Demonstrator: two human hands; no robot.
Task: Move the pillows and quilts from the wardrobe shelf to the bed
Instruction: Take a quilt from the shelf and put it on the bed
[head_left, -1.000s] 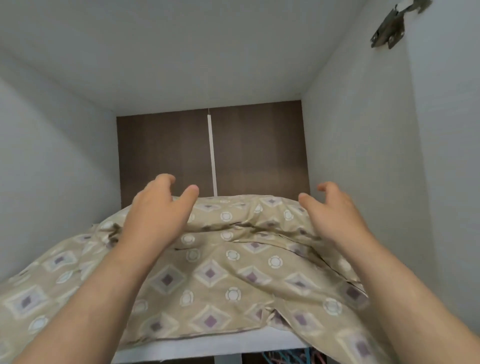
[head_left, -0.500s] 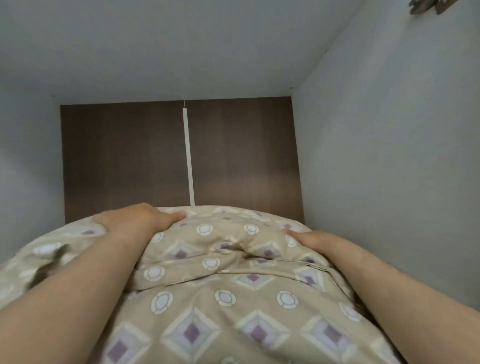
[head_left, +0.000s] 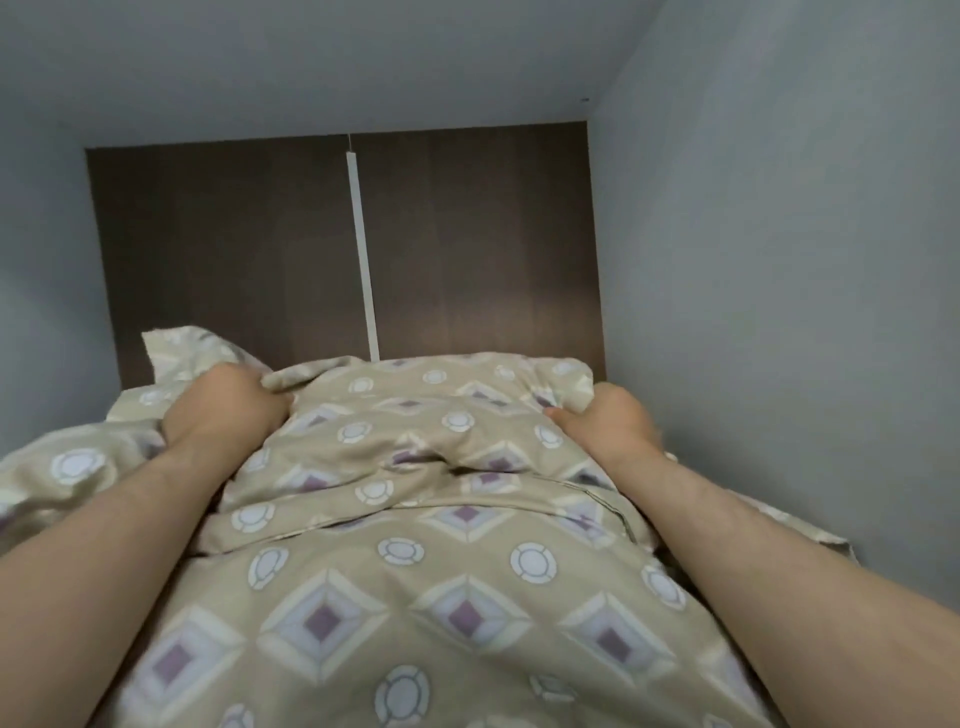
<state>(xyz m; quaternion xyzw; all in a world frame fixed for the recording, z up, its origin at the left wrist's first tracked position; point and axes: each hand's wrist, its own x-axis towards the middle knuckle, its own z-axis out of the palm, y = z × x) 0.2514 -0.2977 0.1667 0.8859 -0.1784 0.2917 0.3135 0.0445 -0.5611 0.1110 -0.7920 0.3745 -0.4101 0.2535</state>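
Note:
A bulky beige quilt (head_left: 415, 519) with purple diamonds and white rings fills the wardrobe compartment in front of me and bulges toward the camera. My left hand (head_left: 223, 410) is clenched in the fabric at the quilt's far left top. My right hand (head_left: 608, 421) grips a fold at its far right top. Both forearms lie along the quilt's sides. A loose corner (head_left: 182, 348) of the fabric sticks up behind my left hand. The shelf under the quilt is hidden.
The compartment has a dark brown back panel (head_left: 249, 249) with a white vertical strip (head_left: 363, 260), grey side walls close on the left (head_left: 36, 312) and right (head_left: 779, 312), and a pale ceiling (head_left: 337, 62) above.
My hands went from hovering open above the quilt to gripping its far top. The quilt has bunched up and come closer, now covering the shelf edge seen a second ago.

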